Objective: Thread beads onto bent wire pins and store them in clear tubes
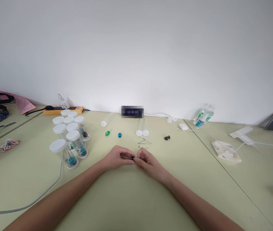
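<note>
My left hand point(118, 158) is closed in a pinch around a thin metal rod point(126, 157). At the rod's end sits a small black part point(132, 158), between both hands. My right hand point(148, 163) has its thumb and fingers pressed together at that black part; what exactly its fingertips grip is hidden. Just beyond the fingers lie thin metal rods point(144, 142) and a tiny dark piece point(139, 146). Farther off are a green piece point(107, 133), a blue piece point(119, 135) and some dark pieces point(167, 138).
Several clear tubes with white caps point(58, 146) stand at left, holding small parts. More tubes point(139, 132) lie near a dark display point(132, 112) by the wall. A yellow power strip point(63, 110), a white case point(183, 126), a tissue pack point(203, 116) and cables surround the workspace.
</note>
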The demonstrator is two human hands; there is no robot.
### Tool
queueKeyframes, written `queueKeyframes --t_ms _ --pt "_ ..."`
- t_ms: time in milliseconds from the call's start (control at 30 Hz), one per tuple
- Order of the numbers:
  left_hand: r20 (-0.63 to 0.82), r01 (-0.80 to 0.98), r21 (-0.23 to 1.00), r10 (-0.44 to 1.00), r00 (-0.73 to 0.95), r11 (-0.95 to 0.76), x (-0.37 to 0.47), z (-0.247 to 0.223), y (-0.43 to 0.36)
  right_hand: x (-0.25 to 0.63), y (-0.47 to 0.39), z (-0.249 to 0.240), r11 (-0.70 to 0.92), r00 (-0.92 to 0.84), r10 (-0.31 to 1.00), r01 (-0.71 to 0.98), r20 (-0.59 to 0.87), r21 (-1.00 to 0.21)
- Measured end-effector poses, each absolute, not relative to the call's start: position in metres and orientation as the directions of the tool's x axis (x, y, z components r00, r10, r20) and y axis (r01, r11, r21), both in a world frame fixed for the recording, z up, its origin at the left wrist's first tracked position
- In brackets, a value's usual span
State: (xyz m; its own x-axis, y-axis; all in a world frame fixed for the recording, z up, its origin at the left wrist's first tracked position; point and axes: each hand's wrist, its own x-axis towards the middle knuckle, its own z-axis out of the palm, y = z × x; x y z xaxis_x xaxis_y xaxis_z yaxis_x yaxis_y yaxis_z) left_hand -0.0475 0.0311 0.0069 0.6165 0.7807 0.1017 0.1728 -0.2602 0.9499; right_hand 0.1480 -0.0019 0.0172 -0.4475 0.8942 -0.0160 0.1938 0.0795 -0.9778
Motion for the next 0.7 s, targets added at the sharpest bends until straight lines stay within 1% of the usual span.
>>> queueKeyframes --t_ms 100,267,433,567,700 --pt "0.107 0.153 0.953 0.766 0.634 -0.260 -0.0474 0.0078 0.0308 0.1473 -0.0016 0.0149 0.051 -0.456 0.889 0.194 -0.044 -0.980" --pt "0.101 0.179 0.950 0.793 0.600 -0.257 -0.0476 0.0088 0.0304 0.1468 -0.0010 0.0138 0.092 -0.409 0.913 0.215 -0.004 -0.972" --pt "0.102 0.146 0.957 0.760 0.642 -0.252 -0.0475 0.0099 0.0297 0.1468 -0.0010 0.0150 0.035 -0.446 0.894 0.179 -0.049 -0.983" --pt "0.105 0.182 0.947 0.792 0.602 -0.264 -0.0478 0.0083 0.0304 0.1469 -0.0003 0.0141 0.088 -0.406 0.914 0.200 0.000 -0.976" --pt "0.108 0.160 0.951 0.770 0.629 -0.264 -0.0475 0.0071 0.0307 0.1469 -0.0008 0.0141 0.024 -0.424 0.903 0.192 -0.061 -0.981"
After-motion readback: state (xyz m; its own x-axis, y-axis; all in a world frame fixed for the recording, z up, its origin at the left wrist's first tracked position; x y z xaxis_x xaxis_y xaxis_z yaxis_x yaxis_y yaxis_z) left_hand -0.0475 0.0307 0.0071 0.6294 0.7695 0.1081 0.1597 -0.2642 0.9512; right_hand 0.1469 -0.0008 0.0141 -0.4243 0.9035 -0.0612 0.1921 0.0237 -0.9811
